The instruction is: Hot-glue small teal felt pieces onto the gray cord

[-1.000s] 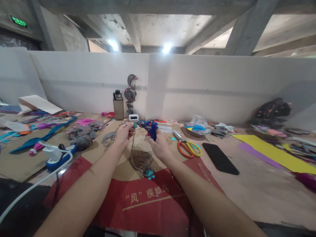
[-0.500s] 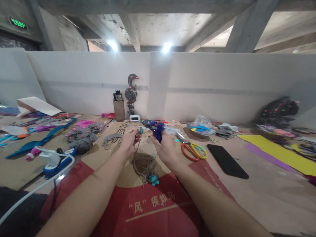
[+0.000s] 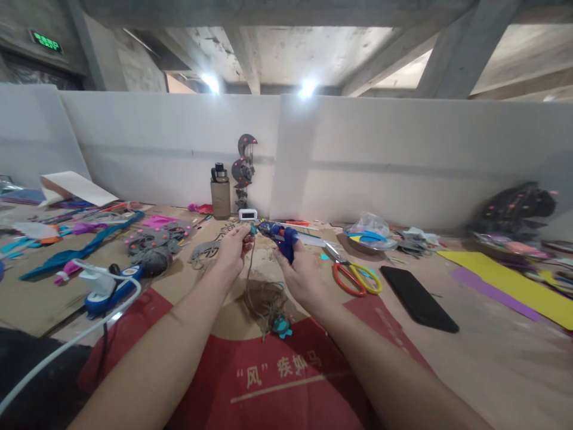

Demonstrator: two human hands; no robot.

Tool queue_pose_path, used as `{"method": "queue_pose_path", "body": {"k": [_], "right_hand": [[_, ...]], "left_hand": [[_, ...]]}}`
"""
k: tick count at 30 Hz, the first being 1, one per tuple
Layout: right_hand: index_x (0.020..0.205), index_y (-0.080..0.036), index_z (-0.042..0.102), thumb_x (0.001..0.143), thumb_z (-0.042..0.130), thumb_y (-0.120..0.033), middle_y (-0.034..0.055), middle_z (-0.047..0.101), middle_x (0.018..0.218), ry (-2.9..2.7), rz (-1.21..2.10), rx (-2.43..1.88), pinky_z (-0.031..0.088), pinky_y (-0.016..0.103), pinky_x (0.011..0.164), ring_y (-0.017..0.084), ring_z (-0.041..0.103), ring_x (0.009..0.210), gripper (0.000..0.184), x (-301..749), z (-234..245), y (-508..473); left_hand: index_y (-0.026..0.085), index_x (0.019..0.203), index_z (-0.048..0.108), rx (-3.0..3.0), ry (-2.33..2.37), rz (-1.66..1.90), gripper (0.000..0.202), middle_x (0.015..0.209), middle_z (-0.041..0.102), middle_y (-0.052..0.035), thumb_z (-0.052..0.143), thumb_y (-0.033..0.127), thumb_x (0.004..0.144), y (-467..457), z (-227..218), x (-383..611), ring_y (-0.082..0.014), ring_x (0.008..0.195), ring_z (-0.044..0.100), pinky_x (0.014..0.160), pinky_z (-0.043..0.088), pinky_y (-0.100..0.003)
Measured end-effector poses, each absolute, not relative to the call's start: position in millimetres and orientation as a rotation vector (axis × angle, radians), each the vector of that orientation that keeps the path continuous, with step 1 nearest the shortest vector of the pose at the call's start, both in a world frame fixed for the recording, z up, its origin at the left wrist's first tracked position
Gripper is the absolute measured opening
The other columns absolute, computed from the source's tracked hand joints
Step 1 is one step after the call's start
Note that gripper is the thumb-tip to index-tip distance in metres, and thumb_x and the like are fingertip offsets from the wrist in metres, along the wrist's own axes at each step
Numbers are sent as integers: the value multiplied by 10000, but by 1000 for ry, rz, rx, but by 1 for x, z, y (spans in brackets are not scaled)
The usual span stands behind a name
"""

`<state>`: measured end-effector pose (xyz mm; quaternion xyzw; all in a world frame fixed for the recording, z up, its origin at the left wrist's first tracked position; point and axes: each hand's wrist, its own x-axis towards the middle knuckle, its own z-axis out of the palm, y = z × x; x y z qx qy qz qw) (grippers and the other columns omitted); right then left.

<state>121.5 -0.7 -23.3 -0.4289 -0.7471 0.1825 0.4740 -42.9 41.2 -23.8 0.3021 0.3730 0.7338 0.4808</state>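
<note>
The left hand (image 3: 233,249) pinches a small teal piece (image 3: 253,229); a yarn strand (image 3: 250,260) runs down from there to a yarn tangle (image 3: 267,297) on red-and-brown cardboard (image 3: 268,412). The right hand (image 3: 302,272) grips a blue hot glue gun (image 3: 287,240), its nozzle just beside the teal piece. Rightward lie red-and-yellow-handled scissors (image 3: 340,260), then a black smartphone (image 3: 418,298); a bottle (image 3: 220,198) stands behind.

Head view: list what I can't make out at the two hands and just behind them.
Head view: the teal piece is too small and partly covered by the left hand; shape unclear.
Head view: the blue glue gun has its grip partly hidden by the right hand.
Head view: the white display unit is too small to read.
</note>
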Motion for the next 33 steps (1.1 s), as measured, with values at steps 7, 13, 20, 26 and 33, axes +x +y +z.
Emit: {"method": "queue_pose_path", "body": {"k": [7, 13, 20, 26, 33], "right_hand": [[1131, -165, 528, 856, 455, -310, 122, 633, 1031, -1844, 432, -1037, 446, 359, 789, 247, 587, 914, 319, 122, -25, 1], [1140, -162, 526, 856, 458, -304, 122, 634, 1037, -1845, 414, -1036, 447, 358, 799, 243, 590, 926, 325, 121, -25, 1], [1144, -168, 525, 857, 455, -299, 120, 631, 1055, -1860, 392, -1030, 442, 364, 826, 245, 585, 954, 323, 122, -25, 0], [1134, -166, 528, 856, 452, -305, 125, 634, 1047, -1854, 383, -1077, 449, 361, 795, 245, 595, 920, 320, 122, -24, 0], [1127, -168, 532, 858, 453, -312, 119, 639, 1025, -1857, 360, -1063, 449, 349, 792, 241, 595, 917, 316, 122, -23, -2]], "left_hand": [[141, 721, 595, 758, 920, 1781, 247, 594, 541, 41, 747, 262, 569, 39, -22, -40, -41, 477, 499, 416, 349, -153], [139, 729, 601, 811, 936, 1772, 275, 610, 547, 33, 760, 282, 556, 39, -22, -37, -50, 492, 505, 421, 344, -158], [141, 718, 608, 848, 955, 1783, 298, 616, 554, 30, 776, 303, 533, 38, -21, -36, -53, 497, 504, 426, 335, -166], [142, 711, 607, 817, 935, 1800, 309, 603, 544, 37, 789, 300, 518, 36, -19, -36, -45, 494, 488, 429, 329, -162], [146, 715, 608, 830, 944, 1793, 309, 615, 555, 32, 787, 304, 519, 36, -20, -35, -51, 499, 497, 429, 333, -169]]}}
